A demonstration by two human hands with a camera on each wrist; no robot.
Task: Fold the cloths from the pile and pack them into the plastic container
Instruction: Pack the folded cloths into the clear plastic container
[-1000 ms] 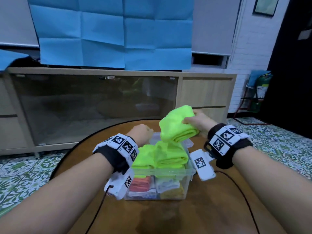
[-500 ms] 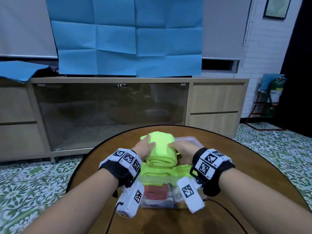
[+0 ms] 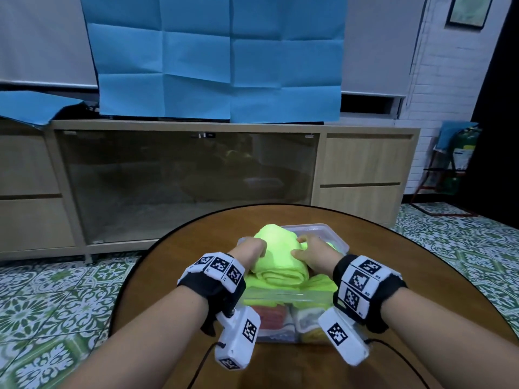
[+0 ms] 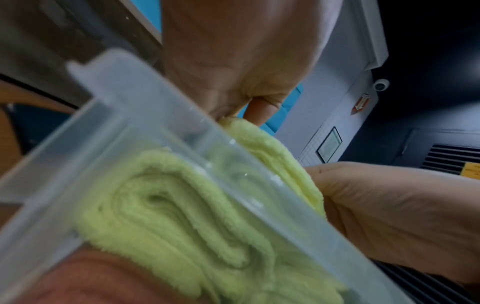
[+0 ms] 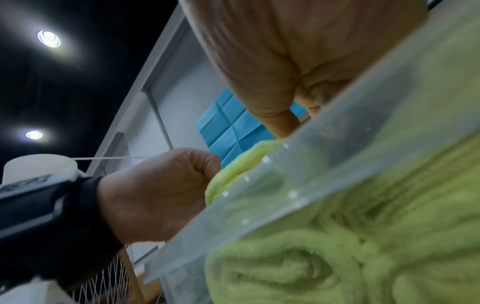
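Observation:
A clear plastic container stands mid-table, packed with folded cloths; red and white ones show through its front wall. A folded neon yellow-green cloth lies on top of other yellow-green cloths, above the rim. My left hand grips its left side with curled fingers. My right hand holds its right side, thumb on top. In the left wrist view, the left hand pinches the cloth above the container wall. The right wrist view shows the left hand fisted on the cloth edge.
The round wooden table has bare surface all around the container. Behind it stands a low wooden cabinet with a glass front. Blue paper sheets hang on the wall. Patterned floor tiles surround the table.
The right hand brought the yellow-green cloth down from the air onto the filled container. The left hand moved in and took its left side. Both hands now hold it there.

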